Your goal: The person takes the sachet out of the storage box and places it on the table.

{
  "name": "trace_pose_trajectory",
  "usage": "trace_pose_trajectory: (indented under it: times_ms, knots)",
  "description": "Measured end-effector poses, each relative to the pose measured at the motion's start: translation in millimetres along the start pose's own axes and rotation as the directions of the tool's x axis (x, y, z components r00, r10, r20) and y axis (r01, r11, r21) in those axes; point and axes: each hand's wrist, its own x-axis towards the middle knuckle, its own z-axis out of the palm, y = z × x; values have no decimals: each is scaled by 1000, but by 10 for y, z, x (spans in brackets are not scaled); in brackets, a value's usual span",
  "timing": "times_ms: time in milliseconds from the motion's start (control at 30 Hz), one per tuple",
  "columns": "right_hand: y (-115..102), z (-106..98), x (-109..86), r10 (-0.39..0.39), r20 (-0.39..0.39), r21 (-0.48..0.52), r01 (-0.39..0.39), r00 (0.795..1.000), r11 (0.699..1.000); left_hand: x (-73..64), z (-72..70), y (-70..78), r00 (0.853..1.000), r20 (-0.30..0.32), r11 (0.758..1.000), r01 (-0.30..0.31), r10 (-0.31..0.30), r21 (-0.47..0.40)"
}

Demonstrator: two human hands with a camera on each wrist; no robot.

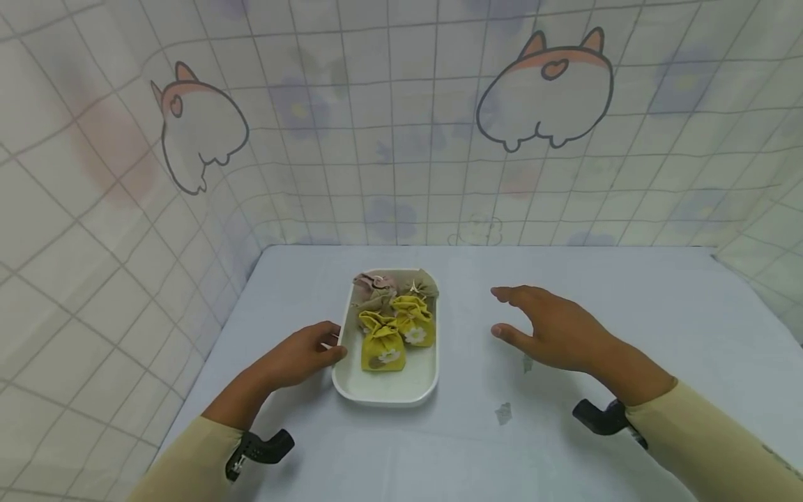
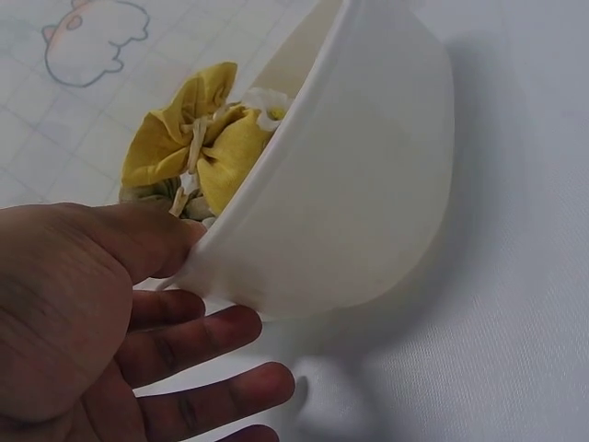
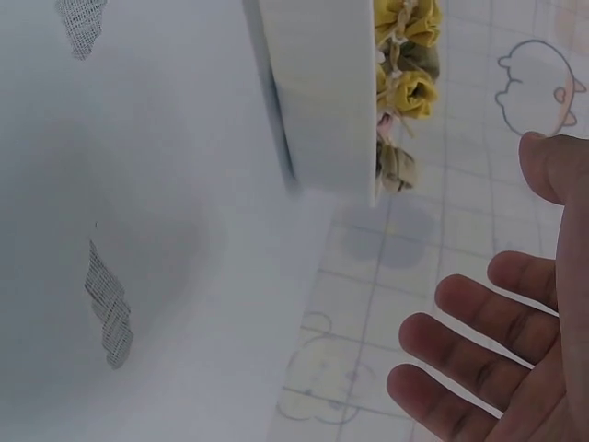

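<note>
Rear bags [image 1: 378, 284], partly hidden by yellow bags [image 1: 384, 351], sit in tray [image 1: 384, 389] (long axis fore-aft) on table [image 1: 464, 453], L hand [image 1: 307, 355] pinching its L rim, R hand [image 1: 561, 333] empty, fingers loose.

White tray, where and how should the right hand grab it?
Probably by the right rim of the tray, coming from the right. That long wall is exposed, facing the open right hand, while the left hand pinches the opposite side. Pinch the thin lip, fingers outside.
</note>
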Motion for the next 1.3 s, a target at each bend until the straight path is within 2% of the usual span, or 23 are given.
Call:
trace_pose_trajectory:
  times_ms: [300,500,733,1033,1300]
  knots:
    - [-86,43,72,-37,1,35,37,999,999,-25,5,17,1000,5,1000,5,-5,2]
    - [-193,74,112,-28,12,47,27,1000,999,-47,21,10,1000,22,1000,-1,1,11]
    - [-270,116,166,-25,34,67,23,999,997,-56,22,-24,1000,17,1000,-8,9,-14]
    - [-381,169,229,-61,32,92,58,998,994,-70,-4,-58,999,29,997,-36,38,-69]
    - [-441,212,270,-79,41,103,75,996,992,-48,-28,-78,998,41,996,-41,44,-76]
